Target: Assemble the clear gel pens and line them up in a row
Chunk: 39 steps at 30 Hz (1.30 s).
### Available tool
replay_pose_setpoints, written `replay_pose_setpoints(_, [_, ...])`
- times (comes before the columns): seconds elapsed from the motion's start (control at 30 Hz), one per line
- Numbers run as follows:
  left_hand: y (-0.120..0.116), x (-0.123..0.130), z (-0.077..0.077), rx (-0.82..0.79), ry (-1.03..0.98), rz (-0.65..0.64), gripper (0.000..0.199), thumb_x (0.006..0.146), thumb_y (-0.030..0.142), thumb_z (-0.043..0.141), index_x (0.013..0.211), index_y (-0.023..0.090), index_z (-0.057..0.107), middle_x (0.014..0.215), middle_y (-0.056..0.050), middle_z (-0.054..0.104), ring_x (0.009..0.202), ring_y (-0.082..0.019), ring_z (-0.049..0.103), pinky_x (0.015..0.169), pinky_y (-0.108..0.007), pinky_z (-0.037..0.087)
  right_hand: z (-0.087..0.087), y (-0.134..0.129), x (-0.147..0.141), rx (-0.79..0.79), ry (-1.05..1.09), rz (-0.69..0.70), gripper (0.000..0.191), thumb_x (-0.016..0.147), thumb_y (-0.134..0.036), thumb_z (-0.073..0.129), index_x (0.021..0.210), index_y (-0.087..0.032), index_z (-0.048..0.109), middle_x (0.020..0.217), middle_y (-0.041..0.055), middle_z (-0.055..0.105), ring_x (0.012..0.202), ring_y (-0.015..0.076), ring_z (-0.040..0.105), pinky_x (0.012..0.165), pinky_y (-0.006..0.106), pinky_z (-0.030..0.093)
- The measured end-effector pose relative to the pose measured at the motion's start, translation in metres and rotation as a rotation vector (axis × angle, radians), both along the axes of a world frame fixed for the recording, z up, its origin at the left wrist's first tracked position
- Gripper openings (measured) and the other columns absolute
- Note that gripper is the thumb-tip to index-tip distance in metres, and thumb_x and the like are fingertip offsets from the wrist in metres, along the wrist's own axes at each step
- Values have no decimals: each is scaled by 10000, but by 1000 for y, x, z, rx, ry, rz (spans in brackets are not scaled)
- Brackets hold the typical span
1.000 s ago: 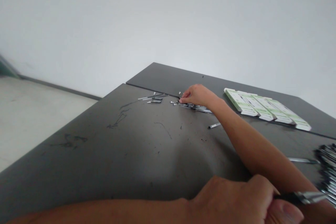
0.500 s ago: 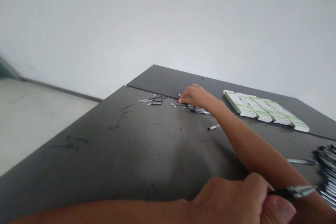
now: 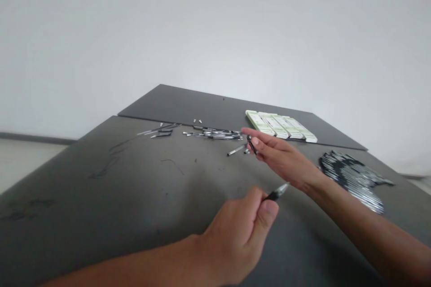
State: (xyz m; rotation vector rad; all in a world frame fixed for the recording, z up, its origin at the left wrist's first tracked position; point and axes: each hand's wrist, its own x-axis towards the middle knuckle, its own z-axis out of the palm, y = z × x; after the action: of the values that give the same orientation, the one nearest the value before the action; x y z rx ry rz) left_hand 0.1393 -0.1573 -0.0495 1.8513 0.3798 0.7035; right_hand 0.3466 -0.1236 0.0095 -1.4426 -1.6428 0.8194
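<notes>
My left hand, low in the view, is closed around a pen whose clear tip end points up and to the right. Further out, my right hand pinches a small black pen cap between thumb and fingers, its other fingers loosely stretched. Just beyond it on the dark table lies a loose row of pens and parts. Single pens rest left of the right hand's fingertips.
Flat green and white cartons lie on the far table. A large heap of pens sits at the right. More pen parts are on the left, with small pale pieces near the table seam. A white wall stands behind.
My right hand has come back from the row of pens, now with a black cap in its fingers. My left hand still holds the pen. The view has turned to the right.
</notes>
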Motion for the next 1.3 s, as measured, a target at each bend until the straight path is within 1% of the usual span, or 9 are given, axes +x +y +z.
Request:
replay_pose_setpoints(0.07, [0,1,-1,-3,7,16,402,1179,500,290,893,247,416,650,80,378,559,-141,416,578,-310,267,-1,-31,6,-115,277,-27,468,1032,-546,670,1432,-308,730,1023,29,722,864,140,618,758,265,498])
replay_pose_setpoints(0.13, [-1,2,-1,-13,23,22,417,1178,513,285,880,249,411,646,81,386,552,-139,410,571,-308,268,-2,-50,7,-182,549,-45,375,974,-490,779,1311,-326,803,1005,11,716,860,119,612,761,226,499])
replay_pose_setpoints(0.2, [-1,2,-2,-40,41,25,431,1175,528,290,869,250,411,633,85,390,537,-135,405,556,-303,266,-3,-57,5,-165,707,-63,319,946,-440,828,1242,-322,829,1017,0,735,864,95,626,792,187,509])
replay_pose_setpoints(0.3, [-4,2,-2,-94,70,21,442,1171,543,311,858,249,416,611,93,373,505,-122,375,528,-294,252,-8,-57,2,-69,797,-94,241,928,-405,856,1152,-316,849,1046,-16,770,814,62,633,799,151,520])
replay_pose_setpoints(0.47, [-5,2,-3,-153,98,38,469,1167,576,331,846,245,416,591,90,399,484,-109,383,498,-283,239,-19,-63,4,25,707,-95,190,914,-426,868,1078,-331,864,987,-12,820,749,74,647,730,175,539])
replay_pose_setpoints(0.7, [-3,-1,-7,-268,117,28,479,1161,588,381,837,238,429,571,107,384,457,-90,366,489,-269,262,-28,-76,5,52,617,-110,198,914,-408,871,1110,-378,869,977,-16,855,1003,169,786,1034,345,596])
replay_pose_setpoints(0.9, [-6,-2,-6,-259,109,50,458,1169,552,387,839,238,431,569,107,391,469,-96,375,504,-286,265,-28,-77,3,60,551,-103,198,915,-430,864,1111,-403,869,1004,-10,867,1030,237,815,1040,476,631])
replay_pose_setpoints(1.07, [-7,-1,-3,-217,122,68,461,1167,567,384,843,241,417,579,105,395,476,-98,377,511,-294,257,-25,-77,1,58,516,-103,191,916,-440,863,1106,-424,868,1010,-29,867,1067,231,811,1096,470,607])
replay_pose_setpoints(1.3, [-5,-2,-5,-205,145,60,461,1165,600,356,899,237,458,616,101,425,487,-93,403,520,-280,290,-20,-79,-2,84,319,-149,194,899,-439,868,1092,-420,875,975,-32,871,945,247,812,903,443,660])
